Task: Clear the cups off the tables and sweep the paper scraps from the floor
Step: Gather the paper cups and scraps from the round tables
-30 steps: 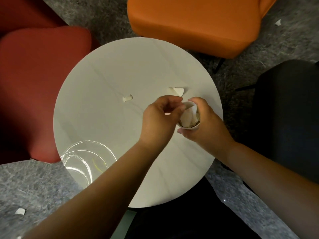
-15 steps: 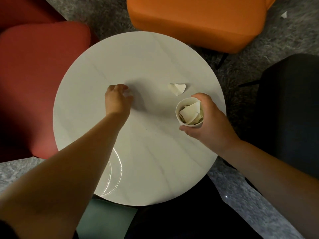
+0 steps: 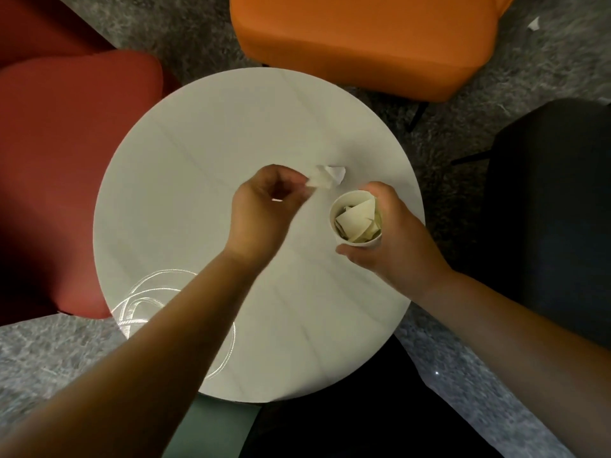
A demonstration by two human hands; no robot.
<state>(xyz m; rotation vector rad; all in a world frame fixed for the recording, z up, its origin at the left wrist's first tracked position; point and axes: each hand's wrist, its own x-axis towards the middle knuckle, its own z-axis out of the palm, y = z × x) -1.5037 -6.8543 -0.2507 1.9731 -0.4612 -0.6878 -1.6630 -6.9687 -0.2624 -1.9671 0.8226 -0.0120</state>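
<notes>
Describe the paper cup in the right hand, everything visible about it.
The paper cup is small, white and round-rimmed, apparently thin paper, seen from above with its mouth open toward the camera. It holds several folded, cream-coloured paper scraps, filling it nearly to the rim. The right hand wraps its side in a grip, thumb near the lower rim. It sits over the right part of the round white table; whether its base touches the tabletop cannot be told.

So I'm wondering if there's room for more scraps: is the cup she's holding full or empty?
Nearly full. The cup, upright in the right hand, holds paper pieces up to its rim.
</notes>
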